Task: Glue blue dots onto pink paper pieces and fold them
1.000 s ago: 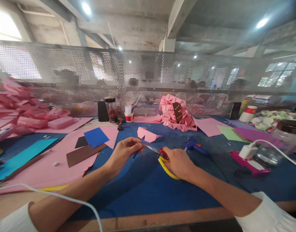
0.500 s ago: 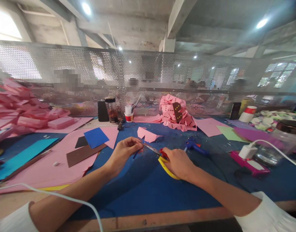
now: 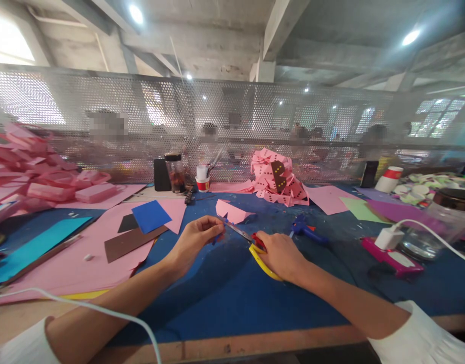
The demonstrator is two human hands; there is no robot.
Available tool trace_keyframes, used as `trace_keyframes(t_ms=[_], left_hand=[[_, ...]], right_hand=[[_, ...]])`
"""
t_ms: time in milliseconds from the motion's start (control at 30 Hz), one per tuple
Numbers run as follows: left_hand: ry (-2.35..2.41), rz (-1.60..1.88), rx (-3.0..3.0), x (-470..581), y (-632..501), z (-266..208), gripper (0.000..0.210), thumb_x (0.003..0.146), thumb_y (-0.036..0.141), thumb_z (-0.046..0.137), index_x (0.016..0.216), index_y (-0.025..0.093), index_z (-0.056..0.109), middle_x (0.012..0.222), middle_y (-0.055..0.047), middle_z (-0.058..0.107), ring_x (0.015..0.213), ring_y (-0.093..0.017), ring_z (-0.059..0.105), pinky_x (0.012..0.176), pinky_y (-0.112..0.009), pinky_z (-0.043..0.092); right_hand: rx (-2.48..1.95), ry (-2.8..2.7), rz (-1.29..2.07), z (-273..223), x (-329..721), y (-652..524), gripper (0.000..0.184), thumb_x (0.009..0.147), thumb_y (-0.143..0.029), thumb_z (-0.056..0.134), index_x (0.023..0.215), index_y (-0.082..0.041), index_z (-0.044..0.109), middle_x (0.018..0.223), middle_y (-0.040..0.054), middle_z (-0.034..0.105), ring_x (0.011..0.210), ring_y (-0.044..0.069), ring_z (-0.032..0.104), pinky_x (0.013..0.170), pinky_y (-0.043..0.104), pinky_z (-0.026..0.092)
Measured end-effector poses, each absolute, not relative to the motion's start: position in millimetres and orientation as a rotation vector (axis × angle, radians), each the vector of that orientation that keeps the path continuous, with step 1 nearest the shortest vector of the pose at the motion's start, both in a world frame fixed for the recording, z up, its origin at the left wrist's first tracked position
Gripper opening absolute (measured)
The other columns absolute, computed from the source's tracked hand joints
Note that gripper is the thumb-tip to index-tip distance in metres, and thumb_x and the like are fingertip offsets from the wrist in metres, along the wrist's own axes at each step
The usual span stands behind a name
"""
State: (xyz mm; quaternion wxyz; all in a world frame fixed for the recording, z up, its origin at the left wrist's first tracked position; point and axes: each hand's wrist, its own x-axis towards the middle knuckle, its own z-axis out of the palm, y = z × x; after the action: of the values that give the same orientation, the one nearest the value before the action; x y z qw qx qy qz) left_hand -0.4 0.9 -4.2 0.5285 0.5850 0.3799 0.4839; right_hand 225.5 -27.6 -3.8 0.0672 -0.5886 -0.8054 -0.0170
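Observation:
My left hand [image 3: 196,237] pinches a small piece of blue paper [image 3: 216,239] between thumb and fingers, most of it hidden by the fingertips. My right hand [image 3: 281,255] is wrapped round the handles of a pair of scissors [image 3: 263,264], yellow and red. Their blades point left and reach the blue piece at my left fingertips; whether they are fully closed I cannot make out. Just behind the blades lies a folded pink paper piece [image 3: 234,211]. A blue glue gun [image 3: 308,230] rests on the table beyond my right hand.
Pink sheets [image 3: 84,247] on the left carry a blue card [image 3: 151,216] and a brown strip [image 3: 134,242]. Pink paper shapes [image 3: 50,172] are heaped far left. Dotted pink pieces [image 3: 274,177] stand at the back. A white cable [image 3: 114,312] crosses my left forearm; a pink power strip [image 3: 391,258] lies right.
The blue paper at my left fingertips has shifted, and less of it hangs below the fingers. Both hands and the scissors stay almost in place.

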Motion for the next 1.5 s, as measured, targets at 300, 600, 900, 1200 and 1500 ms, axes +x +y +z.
trace_keyframes(t_ms=[300, 600, 900, 1200, 1500], left_hand=[[0.944, 1.116, 1.443, -1.7, -0.4, -4.3, 0.019, 0.081, 0.036, 0.064, 0.079, 0.017, 0.064, 0.071, -0.001, 0.062, 0.067, -0.012, 0.054, 0.063, -0.025, 0.037], [0.940, 1.131, 1.427, -0.6, -0.6, -2.9, 0.019, 0.079, 0.036, 0.066, 0.078, 0.017, 0.065, 0.070, -0.001, 0.062, 0.066, -0.013, 0.054, 0.063, -0.026, 0.038], [0.940, 1.120, 1.438, -2.4, 0.0, -3.8, 0.018, 0.081, 0.035, 0.064, 0.079, 0.017, 0.064, 0.073, -0.001, 0.063, 0.068, -0.012, 0.055, 0.063, -0.024, 0.037], [0.944, 1.151, 1.417, -0.7, -1.2, -1.1, 0.016, 0.080, 0.032, 0.065, 0.077, 0.017, 0.064, 0.072, -0.001, 0.063, 0.067, -0.012, 0.055, 0.062, -0.024, 0.038], [0.940, 1.138, 1.436, -1.8, -1.4, -2.0, 0.017, 0.082, 0.033, 0.064, 0.082, 0.016, 0.063, 0.073, 0.000, 0.062, 0.069, -0.011, 0.054, 0.065, -0.024, 0.037]], right_hand=[[-1.760, -2.414, -0.076, -6.1, 226.3, -26.5, 0.032, 0.091, -0.050, 0.043, 0.094, -0.022, 0.058, 0.081, 0.0062, 0.072, 0.077, 0.025, 0.069, 0.062, 0.027, 0.038], [-1.790, -2.430, -0.061, -6.3, 225.9, -26.7, 0.029, 0.092, -0.047, 0.044, 0.096, -0.022, 0.058, 0.083, 0.0069, 0.072, 0.079, 0.024, 0.069, 0.063, 0.027, 0.038], [-1.724, -2.405, -0.087, -9.3, 228.2, -24.3, 0.029, 0.092, -0.047, 0.042, 0.098, -0.023, 0.056, 0.081, 0.0052, 0.072, 0.077, 0.024, 0.069, 0.061, 0.028, 0.036], [-1.605, -2.372, -0.129, -15.1, 229.2, -25.7, 0.026, 0.090, -0.043, 0.045, 0.104, -0.021, 0.049, 0.101, 0.0053, 0.066, 0.081, 0.022, 0.067, 0.062, 0.028, 0.036], [-1.628, -2.415, -0.089, -16.8, 229.3, -23.7, 0.025, 0.091, -0.045, 0.043, 0.097, -0.021, 0.051, 0.093, 0.0049, 0.068, 0.081, 0.024, 0.067, 0.064, 0.029, 0.037]])
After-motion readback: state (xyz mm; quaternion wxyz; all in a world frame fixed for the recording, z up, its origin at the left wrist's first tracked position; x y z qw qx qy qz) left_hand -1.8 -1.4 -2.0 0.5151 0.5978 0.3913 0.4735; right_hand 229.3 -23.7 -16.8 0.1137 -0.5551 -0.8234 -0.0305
